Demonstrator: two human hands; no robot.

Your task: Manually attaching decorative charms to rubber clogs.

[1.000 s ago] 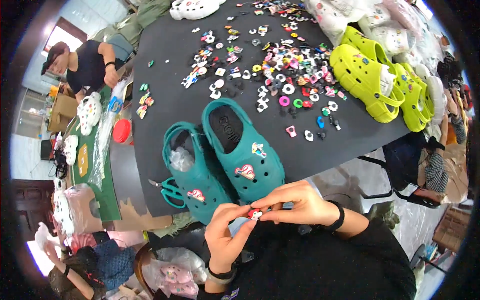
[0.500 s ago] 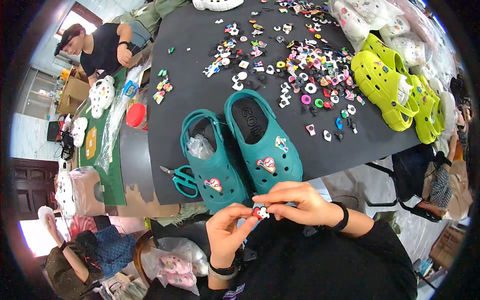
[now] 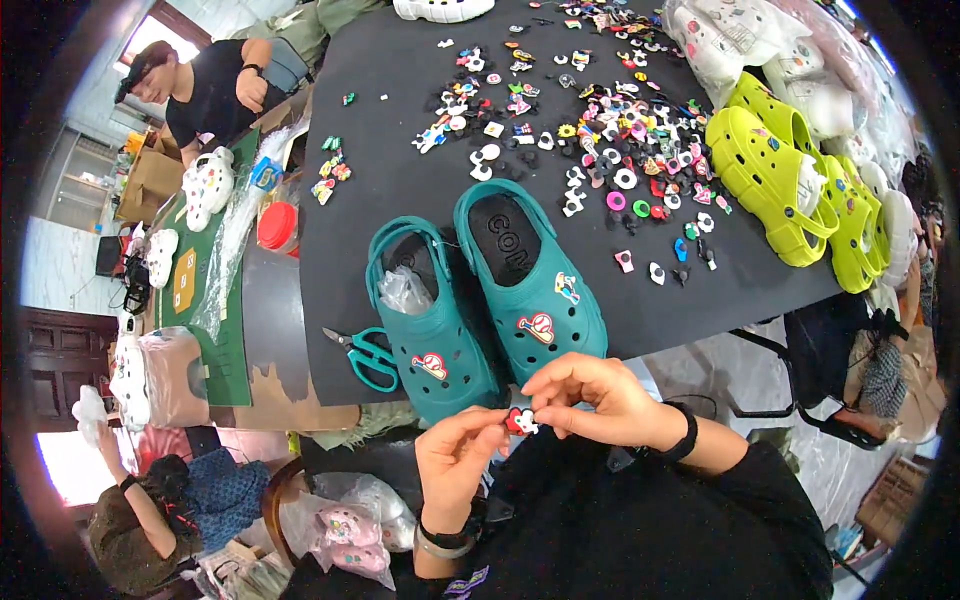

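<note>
Between my two hands is a small red and white shoe charm (image 3: 520,421), held just below the toes of a teal clog. My left hand (image 3: 455,462) pinches its red side with thumb and forefinger. From the other side, the fingers of my right hand (image 3: 590,405) grip its white part. The left teal clog (image 3: 428,345) carries a baseball charm and has clear plastic stuffed inside. Beside it, the right teal clog (image 3: 530,275) bears a baseball charm and a second, figure-shaped charm. Teal-handled scissors (image 3: 370,360) lie at the left clog's outer side.
Many loose charms (image 3: 620,150) are spread over the black table (image 3: 370,120). Lime clogs (image 3: 765,185) and plastic-wrapped white clogs (image 3: 735,40) line the right edge. A red-lidded jar (image 3: 278,228) stands left. One person (image 3: 215,90) sits far left, another (image 3: 150,520) lower left.
My right hand's fingers have drawn in slightly around the charm, whose red face now shows more fully. At lower left, another person's raised hand has lifted a white item higher.
</note>
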